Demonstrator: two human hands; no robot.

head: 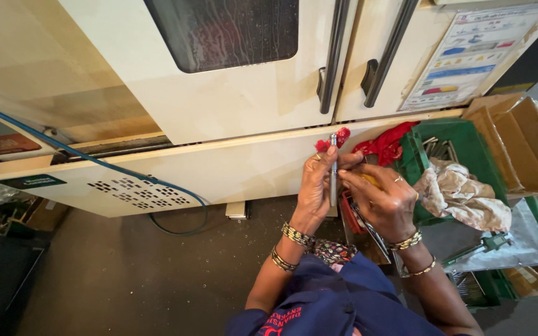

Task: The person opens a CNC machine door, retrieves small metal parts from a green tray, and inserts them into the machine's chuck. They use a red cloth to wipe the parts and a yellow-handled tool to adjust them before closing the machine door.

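My left hand (316,186) grips a slim silver metal rod (333,169) and holds it upright in front of a cream machine. A small red rag (337,140) sits at the rod's top end. My right hand (382,200) is closed against the rod's right side, pinching it, with something yellowish under its fingers. Both wrists wear bangles, and the sleeves are dark blue.
The cream machine (231,99) has a dark window, two black door handles (333,56) and a blue hose (94,160). To the right stand a green crate (468,140) with metal parts, red cloth (386,144), a dirty rag (462,193), a cardboard box (521,140) and a caliper (477,247).
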